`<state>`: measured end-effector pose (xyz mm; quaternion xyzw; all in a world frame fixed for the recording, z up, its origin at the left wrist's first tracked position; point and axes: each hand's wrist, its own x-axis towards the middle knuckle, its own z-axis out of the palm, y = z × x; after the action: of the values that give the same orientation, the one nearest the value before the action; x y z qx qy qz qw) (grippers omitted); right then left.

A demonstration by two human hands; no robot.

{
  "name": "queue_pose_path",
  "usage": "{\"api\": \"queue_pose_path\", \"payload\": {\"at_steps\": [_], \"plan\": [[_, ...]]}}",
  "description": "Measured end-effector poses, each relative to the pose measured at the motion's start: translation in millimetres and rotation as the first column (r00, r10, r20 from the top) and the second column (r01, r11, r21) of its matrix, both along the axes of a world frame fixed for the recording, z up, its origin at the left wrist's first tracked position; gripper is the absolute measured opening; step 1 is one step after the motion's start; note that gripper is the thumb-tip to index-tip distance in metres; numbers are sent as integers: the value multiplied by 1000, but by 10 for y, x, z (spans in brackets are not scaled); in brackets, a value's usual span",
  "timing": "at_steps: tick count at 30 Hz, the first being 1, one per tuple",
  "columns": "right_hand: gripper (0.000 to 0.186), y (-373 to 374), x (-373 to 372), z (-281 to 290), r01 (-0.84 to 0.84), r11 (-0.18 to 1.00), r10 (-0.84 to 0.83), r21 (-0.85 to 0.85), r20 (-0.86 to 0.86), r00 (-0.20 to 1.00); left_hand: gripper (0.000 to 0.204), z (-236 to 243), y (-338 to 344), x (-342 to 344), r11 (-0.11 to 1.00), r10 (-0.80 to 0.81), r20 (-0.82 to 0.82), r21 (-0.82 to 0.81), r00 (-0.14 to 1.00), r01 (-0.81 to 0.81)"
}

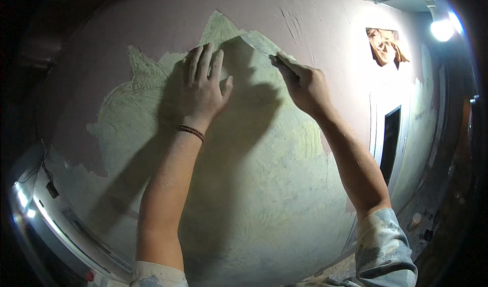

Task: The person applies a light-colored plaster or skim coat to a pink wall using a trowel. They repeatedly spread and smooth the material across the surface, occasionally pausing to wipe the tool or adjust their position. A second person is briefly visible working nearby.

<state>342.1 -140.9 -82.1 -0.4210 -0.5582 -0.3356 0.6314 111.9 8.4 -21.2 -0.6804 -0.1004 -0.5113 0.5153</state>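
My left hand (204,86) rests against the wall with its fingers stretched upward and the thumb apart, holding nothing; a beaded bracelet (191,132) circles that wrist. In my right hand (307,87) I grip the handle of a scraper (260,44). Its wide blade lies at the ragged upper edge of a pale green area (264,170) of wall, where mauve paint (325,38) begins. Both hands look dusty. My shadow falls across the green surface and darkens it around the left hand.
At the upper right a bright bulb (441,30) hangs near a cable along the ceiling. Brownish cloth (384,45) is stuffed into a square wall opening. A tall dark opening (390,144) stands below it. Lower left, a black box (52,189) hangs on a cord.
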Motion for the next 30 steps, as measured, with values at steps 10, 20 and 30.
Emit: {"api": "queue_pose_path", "payload": {"at_steps": [10, 20, 30], "plan": [[32, 122, 79, 4, -74, 994, 71, 74, 38, 997, 65, -23, -39, -8, 998, 52, 29, -41, 998, -51], [31, 94, 69, 34, -101, 994, 96, 52, 100, 990, 69, 10, -37, 7, 997, 80, 22, -6, 997, -80], [31, 45, 28, 46, -68, 997, 69, -26, 51, 996, 64, 15, -15, 16, 999, 49, 19, -21, 999, -49]]}}
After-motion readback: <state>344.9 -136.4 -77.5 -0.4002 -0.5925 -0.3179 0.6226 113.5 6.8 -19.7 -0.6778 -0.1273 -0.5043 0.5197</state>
